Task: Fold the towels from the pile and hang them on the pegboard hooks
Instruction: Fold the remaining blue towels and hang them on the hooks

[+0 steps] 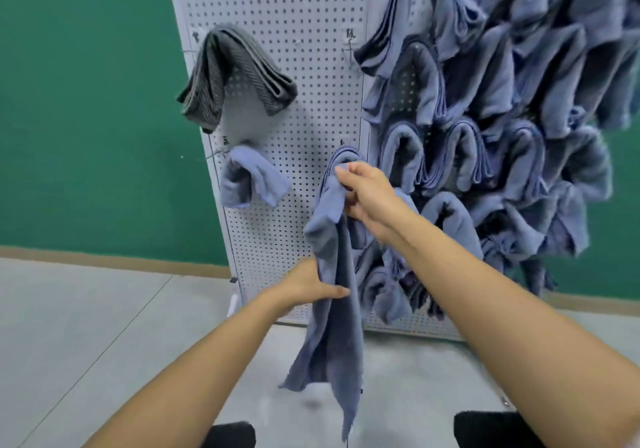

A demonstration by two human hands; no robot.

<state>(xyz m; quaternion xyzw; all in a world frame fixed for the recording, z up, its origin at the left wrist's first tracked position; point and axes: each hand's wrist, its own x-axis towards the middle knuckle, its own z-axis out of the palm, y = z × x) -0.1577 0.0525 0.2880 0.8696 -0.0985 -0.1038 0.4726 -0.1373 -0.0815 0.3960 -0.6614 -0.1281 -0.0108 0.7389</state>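
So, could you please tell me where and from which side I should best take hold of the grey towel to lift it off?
Probably at its top fold, pinched from the front. The grey towel hangs draped on the pegboard with both tails down, so the fold carries the weight and should slide forward, away from the board.

The left hand [306, 285] and right hand [363, 193] are bare, and both forearms are uncovered down to the lower edge of view.

I stand in a plain staged workroom — white pegboard [294, 67] mid-frame, green wall [86, 118] at left, grey floor [86, 326] below.
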